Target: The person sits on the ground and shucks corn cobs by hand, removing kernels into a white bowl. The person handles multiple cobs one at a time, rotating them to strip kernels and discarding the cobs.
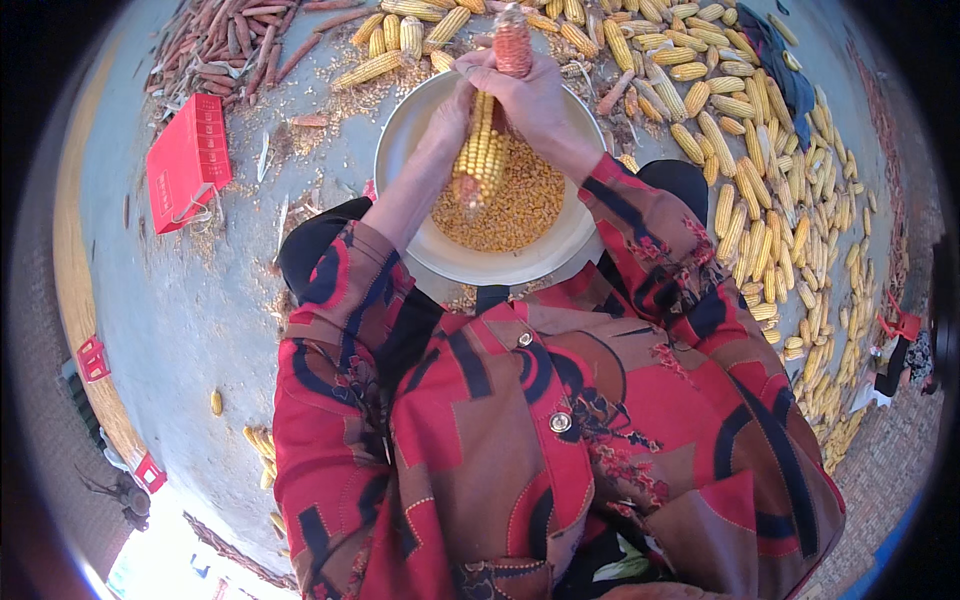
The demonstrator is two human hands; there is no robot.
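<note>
Both my hands are pressed together over a wide metal basin (pixel 405 232). A partly shelled yellow corn ear (pixel 480 161) slants down from between them, a pale strip running along it. My left hand (pixel 456 105) is closed around this ear's upper part. In the grip of my right hand (pixel 536 97) is a bare reddish corn cob (pixel 512 49), its end poking up past the fingers. Where the cob and ear meet is hidden by my fingers. Loose corn kernels (pixel 525 202) cover the basin's bottom, beneath the ear.
Unshelled corn ears (pixel 750 180) spread widely on the right and beyond the basin. Stripped cobs (pixel 232 45) are heaped at upper left. A red paper bag (pixel 187 165) lies on the grey floor (pixel 180 300). My knees (pixel 315 244) flank the basin. Dark cloth (pixel 780 75) lies among the ears.
</note>
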